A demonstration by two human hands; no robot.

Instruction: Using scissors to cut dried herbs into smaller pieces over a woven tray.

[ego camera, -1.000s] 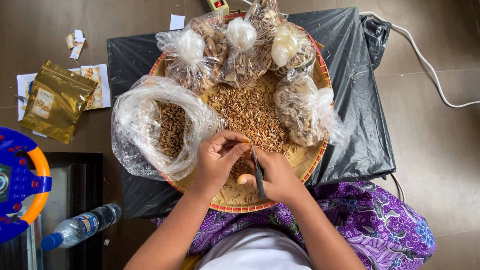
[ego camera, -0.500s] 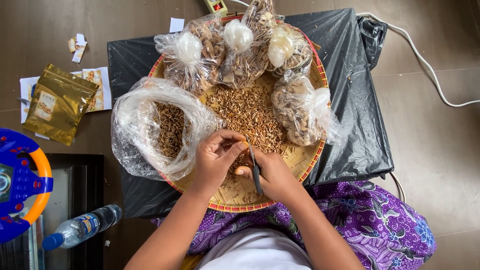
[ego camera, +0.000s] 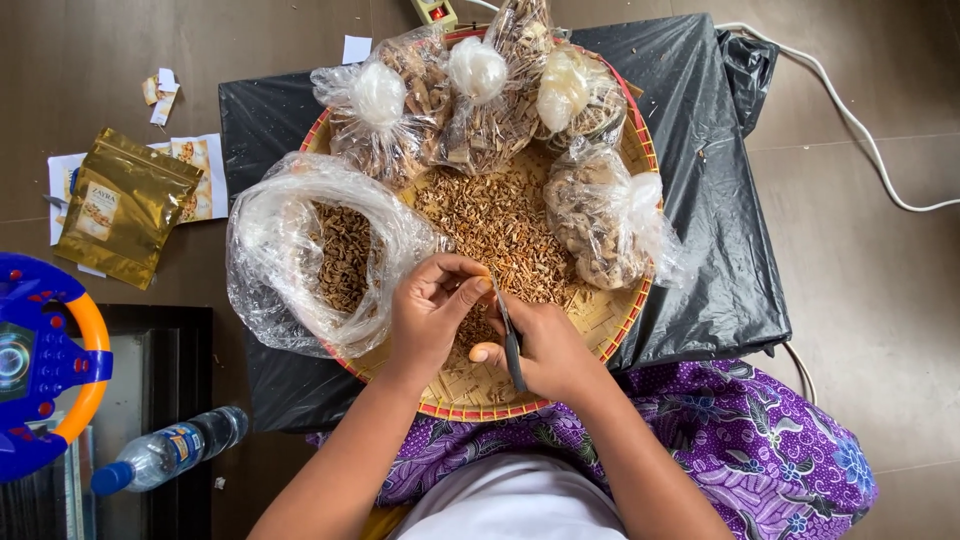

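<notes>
Head view, looking straight down: a round woven tray (ego camera: 610, 320) with a red rim sits on a black plastic sheet (ego camera: 715, 200) in front of me, and a loose heap of brown dried chips (ego camera: 490, 225) covers its middle. Along the far rim, three knotted clear bags (ego camera: 480, 100) of dried pieces stand side by side, with a fourth tied bag (ego camera: 600, 220) lying on the right side of the tray. On the left, a big open clear bag (ego camera: 300, 250) lies against the heap, more brown chips showing in its mouth. Off on the floor to the left there's a flat gold pouch (ego camera: 120, 205) with a pale label, resting on white printed paper; below it a blue and orange toy wheel (ego camera: 40, 365), and a clear water bottle (ego camera: 165, 450) with a blue cap lying on its side. A white cable (ego camera: 850, 125) curves across the floor on the right. Now my hands, both low over the near part of the tray: my left hand (ego camera: 432, 315) is curled, fingertips pinched narrow on a small piece I can't make out. My right hand (ego camera: 545, 350) is wrapped around a thin dark blade (ego camera: 508, 335), its tip pointing up toward my left fingertips.
</notes>
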